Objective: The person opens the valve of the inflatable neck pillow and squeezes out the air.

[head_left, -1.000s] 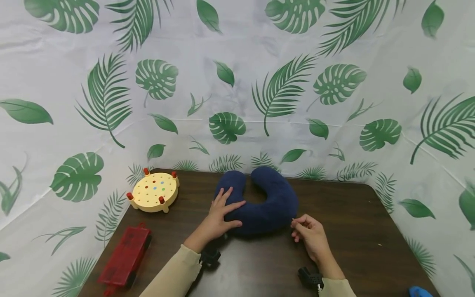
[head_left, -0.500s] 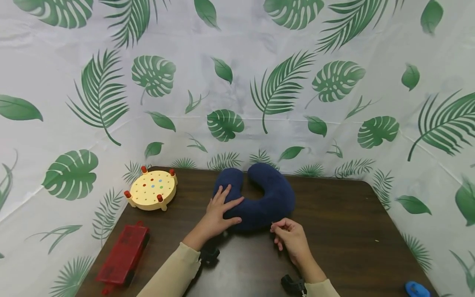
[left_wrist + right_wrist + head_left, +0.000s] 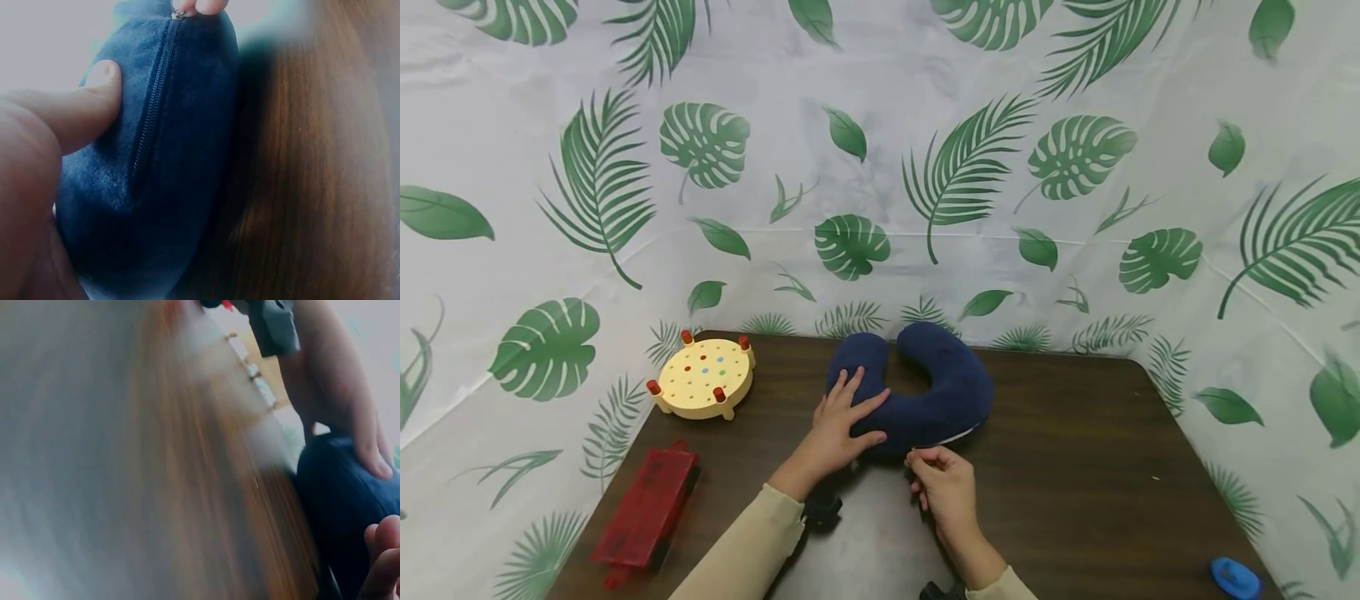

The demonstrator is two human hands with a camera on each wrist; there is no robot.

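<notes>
Apparently part-unzipped: navy neck pillow point(image 3: 925, 419), twelve o'clock on table point(image 3: 1075, 433), white edge point(image 3: 958, 436) showing at five. Right hand point(image 3: 946, 490) pinches zip pull point(image 3: 178, 15) at six; left hand point(image 3: 837, 425) rests spread, eight. Closed teeth point(image 3: 152, 106) likely remain.

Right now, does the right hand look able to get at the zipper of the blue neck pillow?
Probably yes: the right hand seems to pinch the zipper pull, and the left thumb lies beside the zipper, not over it.

Left hand point(image 3: 833, 427) on navy pillow point(image 3: 934, 413), right hand point(image 3: 947, 492) at its edge.
</notes>
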